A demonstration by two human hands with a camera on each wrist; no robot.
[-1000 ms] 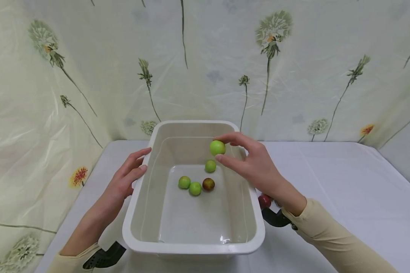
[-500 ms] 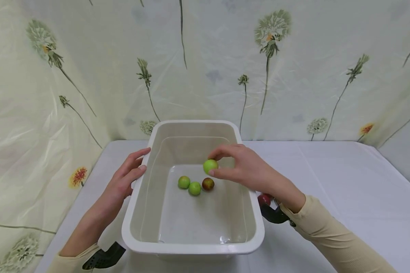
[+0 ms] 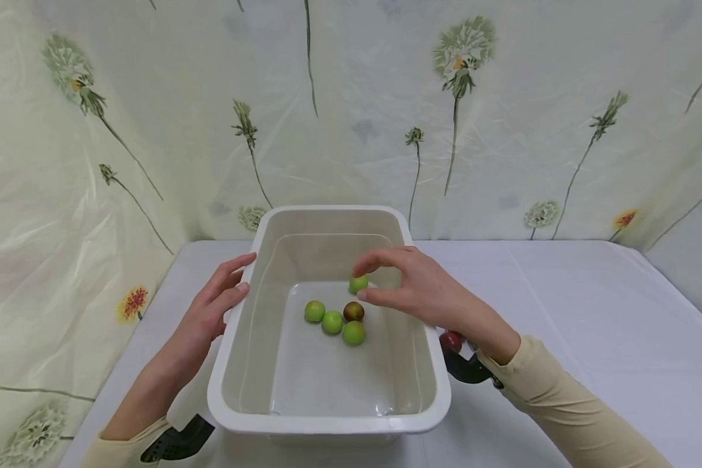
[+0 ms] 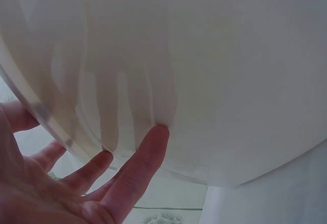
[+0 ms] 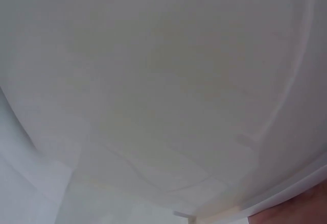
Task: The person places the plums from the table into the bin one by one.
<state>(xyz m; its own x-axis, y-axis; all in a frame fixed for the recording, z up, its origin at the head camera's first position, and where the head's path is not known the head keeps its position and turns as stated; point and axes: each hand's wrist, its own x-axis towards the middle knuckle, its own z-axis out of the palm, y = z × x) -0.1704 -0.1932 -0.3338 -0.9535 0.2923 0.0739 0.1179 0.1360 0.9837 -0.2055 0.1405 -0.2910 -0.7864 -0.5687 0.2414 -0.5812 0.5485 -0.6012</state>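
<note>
Right hand (image 3: pixel 412 281) reaches over the right rim of the tub (image 3: pixel 330 426), thumb and fingers curved toward each other with a modest gap between their tips, holding nothing; the rear green fruit (image 3: pixel 359 285) shows through this gap, partly covered. Left hand (image 3: pixel 213 302) lies at the left rim, fingers spread and loosely extended, likewise without a grasp. On the tub's floor, three green fruits (image 3: pixel 332 322) cluster around a brown fruit (image 3: pixel 353 312). A red fruit (image 3: pixel 449 342) sits outside, beside the right wall, partly hidden. Left wrist view: one fingertip (image 4: pixel 161 133) meets the outer wall, a contact concealed in the head view. Right wrist view: outer wall fills most of the frame, with a sliver of skin (image 5: pixel 301 206) at lower right.
</note>
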